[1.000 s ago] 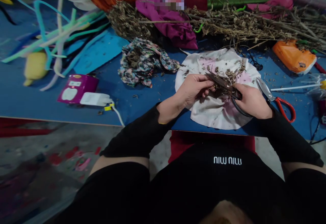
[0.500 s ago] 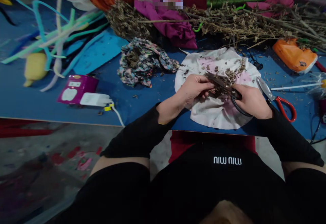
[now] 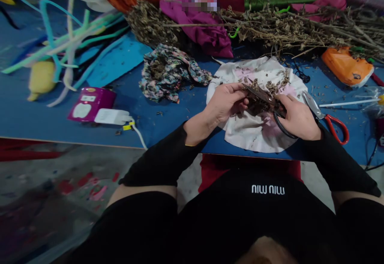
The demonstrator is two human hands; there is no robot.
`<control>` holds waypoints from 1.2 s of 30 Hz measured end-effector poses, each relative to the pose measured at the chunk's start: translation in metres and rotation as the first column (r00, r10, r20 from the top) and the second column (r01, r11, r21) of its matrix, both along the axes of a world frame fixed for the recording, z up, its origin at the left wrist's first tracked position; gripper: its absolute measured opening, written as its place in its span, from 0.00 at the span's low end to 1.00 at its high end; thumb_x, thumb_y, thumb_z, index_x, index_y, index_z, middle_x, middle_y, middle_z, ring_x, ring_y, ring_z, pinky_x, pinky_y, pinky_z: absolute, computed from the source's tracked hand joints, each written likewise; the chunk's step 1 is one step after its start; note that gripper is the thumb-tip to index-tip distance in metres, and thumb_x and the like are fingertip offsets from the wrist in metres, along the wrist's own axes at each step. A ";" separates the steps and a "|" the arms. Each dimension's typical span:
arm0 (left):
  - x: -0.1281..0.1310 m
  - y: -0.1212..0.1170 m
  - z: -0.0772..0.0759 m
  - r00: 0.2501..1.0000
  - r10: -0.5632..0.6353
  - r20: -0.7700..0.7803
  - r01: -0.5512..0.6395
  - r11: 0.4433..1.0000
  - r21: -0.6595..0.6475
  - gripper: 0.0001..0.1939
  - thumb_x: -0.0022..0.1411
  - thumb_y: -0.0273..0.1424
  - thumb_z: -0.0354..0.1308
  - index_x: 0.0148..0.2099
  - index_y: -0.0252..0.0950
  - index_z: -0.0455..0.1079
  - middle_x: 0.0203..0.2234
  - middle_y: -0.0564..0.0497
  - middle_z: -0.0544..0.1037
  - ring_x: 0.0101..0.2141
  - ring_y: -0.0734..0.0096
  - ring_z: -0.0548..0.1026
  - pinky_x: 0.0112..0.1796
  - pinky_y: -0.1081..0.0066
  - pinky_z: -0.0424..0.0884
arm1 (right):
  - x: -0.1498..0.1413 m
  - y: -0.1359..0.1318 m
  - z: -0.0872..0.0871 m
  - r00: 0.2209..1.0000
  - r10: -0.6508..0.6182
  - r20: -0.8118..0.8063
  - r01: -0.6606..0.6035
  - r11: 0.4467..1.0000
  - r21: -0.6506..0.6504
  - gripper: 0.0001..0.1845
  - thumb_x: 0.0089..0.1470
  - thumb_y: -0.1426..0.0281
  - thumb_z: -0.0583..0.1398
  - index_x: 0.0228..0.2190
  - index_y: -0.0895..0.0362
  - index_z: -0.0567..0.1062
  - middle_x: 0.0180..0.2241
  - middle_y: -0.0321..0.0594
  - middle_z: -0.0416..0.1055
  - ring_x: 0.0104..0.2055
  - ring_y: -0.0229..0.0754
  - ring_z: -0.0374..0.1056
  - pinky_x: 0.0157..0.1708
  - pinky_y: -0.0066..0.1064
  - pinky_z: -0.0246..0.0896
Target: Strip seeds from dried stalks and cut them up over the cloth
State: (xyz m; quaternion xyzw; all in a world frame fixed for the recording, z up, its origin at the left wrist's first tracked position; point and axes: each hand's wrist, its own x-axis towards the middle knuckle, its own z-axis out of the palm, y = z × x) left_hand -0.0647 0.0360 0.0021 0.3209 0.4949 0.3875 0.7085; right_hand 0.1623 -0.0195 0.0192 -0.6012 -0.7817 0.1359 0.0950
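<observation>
Dark-bladed scissors with black handles (image 3: pixel 283 127) are in my right hand (image 3: pixel 295 116), its fingers wrapped round the handle loops. Their blades point left, toward my left hand (image 3: pixel 229 102). The fingers of my left hand are pinched together at the blade tips; what they grip is partly hidden, seemingly a bit of dried plant. Beneath both hands lies a round whitish cloth (image 3: pixel 255 138) with pink stains. Crumbled dried leaves (image 3: pixel 277 88) are heaped on it around the blades.
Red-handled scissors (image 3: pixel 336 128) lie right of the cloth. Dried stalks (image 3: pixel 285 32) stretch across the back. A floral cloth (image 3: pixel 168 72) holding plant bits sits left, beyond a purple box (image 3: pixel 90 104) with a white plug. An orange packet (image 3: pixel 346 66) rests at right.
My left hand has shifted slightly up, and the scissors have tilted a little. The fingers of my right hand have loosened somewhat on the handles.
</observation>
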 end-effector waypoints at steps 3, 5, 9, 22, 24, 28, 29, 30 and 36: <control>0.000 -0.001 -0.001 1.000 -0.013 -0.017 0.012 1.000 -0.006 0.03 0.60 0.22 0.66 0.38 0.32 0.77 0.20 0.53 0.76 0.19 0.78 0.73 0.22 0.79 0.69 | -0.001 0.000 -0.002 0.999 0.027 0.033 -0.027 1.000 -0.009 0.29 0.60 0.55 0.58 0.57 0.57 0.74 0.46 0.53 0.77 0.43 0.56 0.74 0.37 0.38 0.62; 0.000 -0.002 -0.002 0.999 -0.039 -0.033 0.039 0.999 -0.007 0.04 0.60 0.23 0.68 0.37 0.32 0.76 0.19 0.54 0.75 0.18 0.78 0.72 0.20 0.79 0.67 | -0.001 0.000 -0.003 0.998 0.047 0.047 -0.046 0.999 -0.005 0.29 0.60 0.55 0.57 0.56 0.57 0.74 0.46 0.53 0.77 0.42 0.56 0.74 0.36 0.37 0.61; 0.000 -0.003 -0.003 0.993 -0.094 -0.077 0.095 0.995 0.010 0.06 0.60 0.26 0.69 0.36 0.34 0.73 0.17 0.55 0.74 0.16 0.79 0.71 0.19 0.79 0.67 | 0.000 0.000 -0.005 0.995 0.079 0.057 -0.079 0.997 -0.004 0.26 0.60 0.55 0.56 0.54 0.57 0.75 0.44 0.51 0.78 0.40 0.54 0.73 0.34 0.36 0.59; -0.001 -0.001 -0.009 0.983 -0.086 -0.164 0.105 0.988 0.112 0.06 0.60 0.28 0.65 0.39 0.35 0.72 0.25 0.52 0.80 0.19 0.77 0.73 0.22 0.77 0.71 | 0.004 0.004 -0.007 0.997 0.080 0.005 -0.080 0.997 0.004 0.22 0.59 0.61 0.56 0.50 0.56 0.78 0.39 0.48 0.79 0.39 0.52 0.73 0.36 0.36 0.59; 0.000 -0.001 -0.011 0.966 -0.060 -0.252 0.114 0.972 0.205 0.07 0.60 0.30 0.64 0.42 0.34 0.75 0.24 0.52 0.80 0.21 0.76 0.75 0.24 0.76 0.72 | 0.004 0.004 -0.007 1.000 0.003 0.011 -0.004 0.997 0.083 0.25 0.58 0.59 0.58 0.53 0.56 0.77 0.41 0.49 0.79 0.40 0.52 0.73 0.35 0.36 0.59; -0.003 0.006 -0.016 0.874 0.040 -0.485 0.240 0.831 0.502 0.12 0.56 0.27 0.62 0.42 0.34 0.82 0.35 0.47 0.86 0.38 0.65 0.83 0.42 0.68 0.80 | 0.006 0.007 -0.007 0.994 -0.107 0.016 0.102 0.975 0.197 0.31 0.59 0.55 0.59 0.58 0.56 0.75 0.46 0.50 0.78 0.42 0.54 0.74 0.35 0.36 0.60; -0.005 0.010 -0.018 0.846 0.075 -0.528 0.283 0.776 0.563 0.13 0.54 0.25 0.60 0.40 0.34 0.83 0.39 0.46 0.87 0.43 0.62 0.83 0.48 0.66 0.79 | 0.007 0.008 -0.006 0.993 -0.113 0.028 0.106 0.976 0.188 0.30 0.59 0.54 0.58 0.58 0.55 0.75 0.46 0.49 0.78 0.42 0.53 0.74 0.35 0.36 0.60; -0.007 0.013 -0.021 0.823 0.113 -0.556 0.310 0.731 0.608 0.15 0.52 0.22 0.57 0.38 0.34 0.83 0.42 0.46 0.87 0.47 0.61 0.82 0.52 0.65 0.77 | 0.007 0.009 -0.005 0.992 -0.116 0.046 0.106 0.980 0.169 0.29 0.59 0.54 0.59 0.57 0.54 0.76 0.46 0.48 0.79 0.42 0.53 0.74 0.35 0.36 0.60; -0.019 0.029 -0.027 0.685 0.289 -0.669 0.266 0.756 0.599 0.19 0.52 0.21 0.49 0.35 0.33 0.82 0.40 0.44 0.87 0.43 0.59 0.82 0.51 0.63 0.75 | 0.010 0.007 -0.001 0.986 -0.156 0.064 0.146 0.979 0.140 0.29 0.57 0.55 0.61 0.57 0.52 0.75 0.47 0.46 0.79 0.46 0.54 0.75 0.39 0.37 0.63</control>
